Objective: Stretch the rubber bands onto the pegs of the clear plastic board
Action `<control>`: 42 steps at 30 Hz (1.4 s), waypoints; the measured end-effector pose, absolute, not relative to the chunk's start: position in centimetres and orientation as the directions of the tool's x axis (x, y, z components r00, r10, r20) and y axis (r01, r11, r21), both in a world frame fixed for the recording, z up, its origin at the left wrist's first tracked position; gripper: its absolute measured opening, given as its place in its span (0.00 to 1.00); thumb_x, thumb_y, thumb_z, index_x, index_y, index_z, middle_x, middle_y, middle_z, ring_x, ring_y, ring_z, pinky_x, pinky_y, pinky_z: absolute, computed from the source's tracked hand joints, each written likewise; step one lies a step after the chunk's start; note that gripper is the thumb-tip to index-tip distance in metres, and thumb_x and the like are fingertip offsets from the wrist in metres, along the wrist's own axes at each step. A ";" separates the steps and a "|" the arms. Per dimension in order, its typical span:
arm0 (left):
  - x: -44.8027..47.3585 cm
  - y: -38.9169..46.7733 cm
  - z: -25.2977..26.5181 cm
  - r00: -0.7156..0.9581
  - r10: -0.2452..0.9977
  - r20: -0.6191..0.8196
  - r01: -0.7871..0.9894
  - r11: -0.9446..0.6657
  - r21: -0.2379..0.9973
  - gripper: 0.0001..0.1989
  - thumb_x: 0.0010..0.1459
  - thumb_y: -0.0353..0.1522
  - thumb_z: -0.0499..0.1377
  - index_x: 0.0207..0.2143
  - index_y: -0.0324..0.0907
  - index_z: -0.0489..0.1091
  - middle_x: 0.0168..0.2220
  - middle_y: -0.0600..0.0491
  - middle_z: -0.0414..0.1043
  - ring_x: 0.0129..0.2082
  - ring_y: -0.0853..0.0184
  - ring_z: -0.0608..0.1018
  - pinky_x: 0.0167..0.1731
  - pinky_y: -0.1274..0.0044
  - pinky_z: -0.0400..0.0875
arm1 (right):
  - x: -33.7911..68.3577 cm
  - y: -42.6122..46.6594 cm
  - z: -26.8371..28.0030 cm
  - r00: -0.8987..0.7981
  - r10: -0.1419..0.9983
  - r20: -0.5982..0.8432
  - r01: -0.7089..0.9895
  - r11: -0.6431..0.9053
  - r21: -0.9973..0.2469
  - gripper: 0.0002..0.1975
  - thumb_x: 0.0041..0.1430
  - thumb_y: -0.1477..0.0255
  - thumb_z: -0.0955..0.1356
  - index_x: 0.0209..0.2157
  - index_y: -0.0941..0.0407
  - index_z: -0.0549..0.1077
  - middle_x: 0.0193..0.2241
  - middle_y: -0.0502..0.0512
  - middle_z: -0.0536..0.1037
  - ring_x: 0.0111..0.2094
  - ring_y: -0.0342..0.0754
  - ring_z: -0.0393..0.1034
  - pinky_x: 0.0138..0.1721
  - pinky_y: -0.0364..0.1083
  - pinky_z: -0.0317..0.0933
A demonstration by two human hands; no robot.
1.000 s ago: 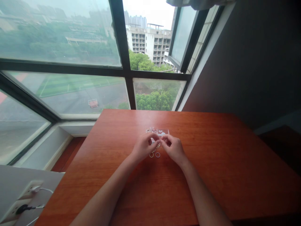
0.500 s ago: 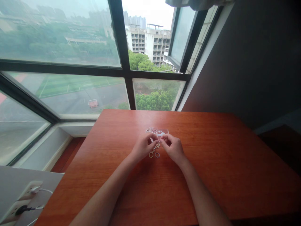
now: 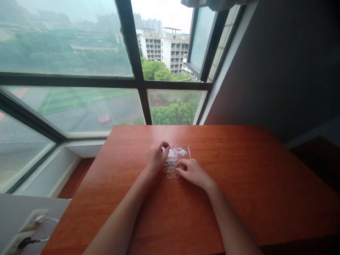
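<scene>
- The left hand (image 3: pixel 155 158) rested on the desk with thumb and forefinger pinched together at the near left corner of a small clear plastic packet (image 3: pixel 180 152); whether a ring sat between them could not be told.
- The right hand (image 3: pixel 191 171) lay flat and loosely curled, fingertips touching the desk just beside a cluster of small thin metal rings (image 3: pixel 170 169), holding nothing visible.
- The rings lay between the two hands, toward the middle of the reddish-brown wooden desk (image 3: pixel 260 198), just in front of the packet.
- They looked light, stiff and slippery, likely to skid on the smooth wood; a fingertip pinch across one ring's rim seemed the surest hold.
- Beyond the desk's far edge stood a dark-framed window (image 3: pixel 127 42).
</scene>
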State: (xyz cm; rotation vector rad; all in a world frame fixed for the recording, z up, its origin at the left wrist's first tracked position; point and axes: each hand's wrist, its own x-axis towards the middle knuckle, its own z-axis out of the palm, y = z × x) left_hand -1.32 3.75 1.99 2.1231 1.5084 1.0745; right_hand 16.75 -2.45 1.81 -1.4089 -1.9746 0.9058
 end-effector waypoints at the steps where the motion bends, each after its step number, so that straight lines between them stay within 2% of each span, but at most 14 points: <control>1: -1.2 3.8 2.0 0.157 0.908 0.389 0.675 -0.386 0.628 0.02 0.57 0.31 0.57 0.31 0.42 0.70 0.30 0.55 0.73 0.25 0.71 0.69 0.28 0.79 0.62 | 16.8 -2.5 1.9 -0.328 0.944 0.026 0.588 0.226 -0.776 0.05 0.55 0.74 0.67 0.31 0.55 0.76 0.21 0.46 0.75 0.24 0.40 0.66 0.27 0.38 0.55; 8: -1.1 3.8 1.7 0.184 0.910 0.372 0.713 -0.384 0.587 0.03 0.58 0.31 0.56 0.32 0.43 0.70 0.33 0.54 0.74 0.27 0.70 0.71 0.28 0.79 0.61 | 16.7 -2.8 2.0 -0.346 0.938 -0.015 0.647 0.227 -0.728 0.04 0.53 0.74 0.68 0.30 0.54 0.77 0.21 0.45 0.74 0.23 0.39 0.65 0.26 0.39 0.53; 21: -2.1 3.5 2.3 0.172 0.910 0.376 0.691 -0.384 0.613 0.06 0.59 0.32 0.55 0.35 0.43 0.71 0.33 0.54 0.74 0.25 0.71 0.70 0.28 0.78 0.61 | 17.1 -2.8 2.4 -0.344 0.937 -0.066 0.706 0.211 -0.676 0.03 0.52 0.72 0.69 0.31 0.53 0.77 0.21 0.45 0.73 0.23 0.39 0.64 0.26 0.39 0.50; 31: -2.6 2.5 2.7 0.237 0.897 0.373 0.650 -0.432 0.625 0.06 0.57 0.29 0.55 0.36 0.42 0.71 0.32 0.54 0.73 0.24 0.72 0.68 0.29 0.79 0.62 | 16.8 -3.2 2.5 -0.344 0.938 -0.044 0.754 0.248 -0.608 0.03 0.51 0.74 0.68 0.25 0.54 0.74 0.21 0.46 0.74 0.22 0.40 0.64 0.24 0.39 0.48; 34: -2.7 2.3 2.7 0.249 0.893 0.375 0.625 -0.444 0.642 0.07 0.57 0.29 0.55 0.37 0.42 0.71 0.32 0.55 0.73 0.24 0.72 0.68 0.29 0.79 0.63 | 16.8 -2.9 2.4 -0.309 0.951 -0.001 0.738 0.239 -0.631 0.03 0.52 0.74 0.68 0.26 0.54 0.74 0.21 0.46 0.74 0.23 0.40 0.65 0.25 0.39 0.50; 38: -2.2 1.8 3.1 0.282 0.889 0.360 0.562 -0.457 0.690 0.06 0.58 0.30 0.55 0.35 0.41 0.72 0.31 0.55 0.72 0.24 0.73 0.68 0.28 0.80 0.62 | 16.9 -2.3 2.1 -0.173 0.973 0.152 0.698 0.230 -0.678 0.04 0.54 0.73 0.66 0.31 0.54 0.74 0.21 0.46 0.73 0.23 0.41 0.65 0.27 0.39 0.53; 42: -1.4 1.0 3.6 0.350 0.887 0.301 0.483 -0.447 0.753 0.07 0.59 0.32 0.55 0.33 0.40 0.72 0.27 0.55 0.71 0.23 0.73 0.67 0.26 0.81 0.61 | 16.9 -2.1 1.9 -0.051 0.962 0.269 0.668 0.234 -0.706 0.06 0.57 0.69 0.66 0.30 0.55 0.74 0.18 0.46 0.69 0.21 0.41 0.62 0.26 0.39 0.54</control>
